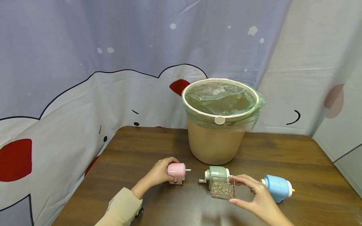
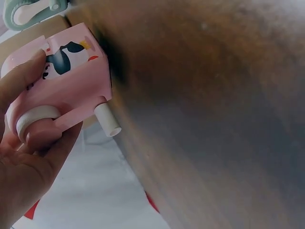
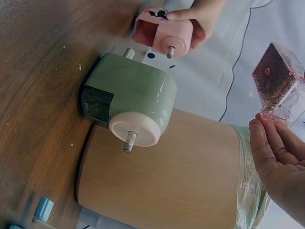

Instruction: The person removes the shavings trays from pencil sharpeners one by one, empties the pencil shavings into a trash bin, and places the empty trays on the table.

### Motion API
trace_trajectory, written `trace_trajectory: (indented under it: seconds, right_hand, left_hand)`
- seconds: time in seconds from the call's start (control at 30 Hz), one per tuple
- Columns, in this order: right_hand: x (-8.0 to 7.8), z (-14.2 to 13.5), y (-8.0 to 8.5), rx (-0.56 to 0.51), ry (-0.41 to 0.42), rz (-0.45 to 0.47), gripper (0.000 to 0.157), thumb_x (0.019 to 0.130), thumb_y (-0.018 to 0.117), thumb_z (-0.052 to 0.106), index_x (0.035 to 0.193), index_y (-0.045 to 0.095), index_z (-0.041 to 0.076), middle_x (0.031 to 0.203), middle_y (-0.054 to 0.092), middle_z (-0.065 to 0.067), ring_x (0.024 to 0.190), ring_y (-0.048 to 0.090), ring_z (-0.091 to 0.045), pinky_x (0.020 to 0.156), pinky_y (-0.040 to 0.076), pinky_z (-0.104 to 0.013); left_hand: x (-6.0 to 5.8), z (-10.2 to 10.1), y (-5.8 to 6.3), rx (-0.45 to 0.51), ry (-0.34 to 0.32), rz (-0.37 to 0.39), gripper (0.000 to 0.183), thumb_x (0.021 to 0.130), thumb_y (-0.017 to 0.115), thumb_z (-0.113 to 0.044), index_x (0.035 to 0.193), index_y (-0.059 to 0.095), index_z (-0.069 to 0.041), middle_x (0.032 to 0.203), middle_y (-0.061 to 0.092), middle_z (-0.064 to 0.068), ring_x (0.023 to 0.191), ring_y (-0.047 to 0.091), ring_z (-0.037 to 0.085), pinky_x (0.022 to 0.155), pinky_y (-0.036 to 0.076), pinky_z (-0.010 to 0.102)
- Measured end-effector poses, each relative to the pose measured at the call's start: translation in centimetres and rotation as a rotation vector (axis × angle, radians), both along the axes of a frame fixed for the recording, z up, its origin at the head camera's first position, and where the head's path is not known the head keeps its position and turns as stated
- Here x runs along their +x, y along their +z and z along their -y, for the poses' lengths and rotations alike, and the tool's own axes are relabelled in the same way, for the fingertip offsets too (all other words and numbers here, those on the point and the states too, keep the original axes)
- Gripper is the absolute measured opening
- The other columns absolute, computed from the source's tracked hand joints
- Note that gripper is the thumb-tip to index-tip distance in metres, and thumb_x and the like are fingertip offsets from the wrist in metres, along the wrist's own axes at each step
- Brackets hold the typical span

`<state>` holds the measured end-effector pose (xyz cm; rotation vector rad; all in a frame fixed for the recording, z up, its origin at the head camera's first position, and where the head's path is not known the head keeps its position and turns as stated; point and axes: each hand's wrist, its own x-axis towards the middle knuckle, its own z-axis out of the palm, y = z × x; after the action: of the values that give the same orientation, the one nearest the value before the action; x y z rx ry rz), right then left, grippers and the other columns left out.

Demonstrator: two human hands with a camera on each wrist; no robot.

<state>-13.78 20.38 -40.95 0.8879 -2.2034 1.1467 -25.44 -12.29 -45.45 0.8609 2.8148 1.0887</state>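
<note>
My left hand (image 1: 161, 172) grips a pink crank pencil sharpener (image 1: 176, 169) by its body, low over the table. Its white crank knob (image 2: 108, 120) points outward in the left wrist view. In the right wrist view the sharpener's drawer slot (image 3: 145, 33) gapes, and a short stub sticks out of its front. Between thumb and fingers, my right hand (image 1: 255, 196) pinches a clear pinkish shavings drawer (image 1: 222, 190), tilted and holding pencil shavings. Behind that drawer stands a green pencil sharpener (image 3: 128, 90) with its dark drawer in place and a stub in its front hole.
A tan waste bin (image 1: 216, 144) lined with a green plastic bag (image 1: 226, 102) stands at the back of the wooden table (image 1: 150, 141). Right of my right hand is a blue pencil sharpener (image 1: 277, 187) with a yellow tip showing. A patterned curtain (image 1: 135, 37) hangs behind.
</note>
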Motion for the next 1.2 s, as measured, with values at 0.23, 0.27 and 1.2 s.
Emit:
trace_trajectory:
  seconds: [0.23, 0.27, 1.2]
  right_hand:
    - [0.1, -0.1, 0.2, 0.023, -0.026, 0.013, 0.059, 0.056, 0.086, 0.002, 0.111, 0.064, 0.006, 0.102, 0.067, 0.001, 0.100, 0.057, 0.006, 0.084, 0.043, -0.007]
    - [0.1, -0.1, 0.2, 0.025, -0.030, 0.020, 0.059, 0.056, 0.086, 0.001, 0.111, 0.064, 0.006, 0.102, 0.067, 0.000, 0.100, 0.057, 0.006, 0.085, 0.043, -0.007]
    - [-0.9, -0.8, 2.0, -0.161, 0.072, 0.117, 0.056, 0.062, 0.073, -0.021, 0.114, 0.056, -0.012, 0.110, 0.064, 0.006, 0.102, 0.058, 0.001, 0.090, 0.045, -0.012]
  left_hand:
    - [0.4, -0.1, -0.4, -0.020, 0.011, -0.019, 0.056, 0.060, 0.087, -0.010, 0.109, 0.060, -0.007, 0.102, 0.066, 0.007, 0.087, 0.058, 0.018, 0.073, 0.047, 0.034]
    - [0.5, -0.2, -0.4, -0.028, 0.008, -0.025, 0.056, 0.061, 0.087, -0.010, 0.110, 0.060, -0.007, 0.103, 0.066, 0.007, 0.087, 0.058, 0.018, 0.074, 0.047, 0.035]
    - [1.7, 0.8, 0.4, 0.015, 0.103, -0.145, 0.067, 0.067, 0.085, -0.026, 0.125, 0.058, -0.005, 0.116, 0.061, 0.012, 0.104, 0.059, 0.028, 0.086, 0.049, 0.045]
